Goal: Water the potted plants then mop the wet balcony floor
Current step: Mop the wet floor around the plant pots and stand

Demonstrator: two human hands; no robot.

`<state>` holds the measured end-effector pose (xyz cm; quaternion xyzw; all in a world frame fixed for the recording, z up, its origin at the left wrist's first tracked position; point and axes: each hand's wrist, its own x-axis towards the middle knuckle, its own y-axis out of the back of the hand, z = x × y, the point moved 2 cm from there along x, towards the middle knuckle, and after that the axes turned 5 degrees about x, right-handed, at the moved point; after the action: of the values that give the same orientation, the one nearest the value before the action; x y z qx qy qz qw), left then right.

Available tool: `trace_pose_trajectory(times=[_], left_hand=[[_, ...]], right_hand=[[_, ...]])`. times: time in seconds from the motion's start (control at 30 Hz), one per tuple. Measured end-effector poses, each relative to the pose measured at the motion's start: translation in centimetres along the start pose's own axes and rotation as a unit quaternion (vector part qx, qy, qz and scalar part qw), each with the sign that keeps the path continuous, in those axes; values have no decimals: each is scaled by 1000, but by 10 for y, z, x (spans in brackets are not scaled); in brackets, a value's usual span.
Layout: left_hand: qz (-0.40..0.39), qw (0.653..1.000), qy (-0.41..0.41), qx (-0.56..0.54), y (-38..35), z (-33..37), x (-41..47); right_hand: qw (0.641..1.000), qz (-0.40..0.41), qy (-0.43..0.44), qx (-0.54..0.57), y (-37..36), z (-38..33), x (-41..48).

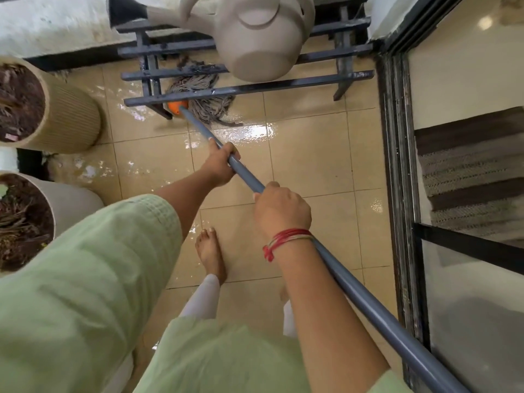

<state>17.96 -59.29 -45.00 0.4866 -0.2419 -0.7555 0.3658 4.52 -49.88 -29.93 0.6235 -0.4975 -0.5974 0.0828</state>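
**Mop head under the rack, wet tiles underfoot**

The mop head (204, 107) lies on the floor (309, 160) beneath the lowest bars of the dark metal rack (283, 85), with some strands pushed in behind them. We think the first risk is a snag. A hard pull could catch the strands on a bar or a leg and jolt the rack. The watering can (255, 35) appears to rest on top of it, so a jolt might tip it and spill more water.

The tiles shine with water around the mop and over toward the two pots (72, 120) on the left. Our bare foot (211, 255) stands on those same tiles (a slip here looks quite possible if we lean far into a push).

The pole (357, 285) runs back past our right side, close to the door frame (395, 171). A wide sideways sweep could knock its rear end against that frame.

Both arms reach forward and down along the pole. The left grip (221, 164) is the lower one, with its arm stretched nearly straight and its fingers wrapped tight around the pole. The right grip (280, 208) sits just behind it, knuckles up, also clamped around the pole. A red thread circles that wrist.
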Motion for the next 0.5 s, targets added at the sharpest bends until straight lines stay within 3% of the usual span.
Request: trace_pose_trajectory(times=[0.27, 0.5], left_hand=[[-79, 990, -106, 37, -40, 103, 14], [-159, 950, -251, 97, -85, 212, 6]], right_hand=[[993, 1, -96, 63, 22, 86, -22], [969, 27, -232, 82, 47, 148, -64]])
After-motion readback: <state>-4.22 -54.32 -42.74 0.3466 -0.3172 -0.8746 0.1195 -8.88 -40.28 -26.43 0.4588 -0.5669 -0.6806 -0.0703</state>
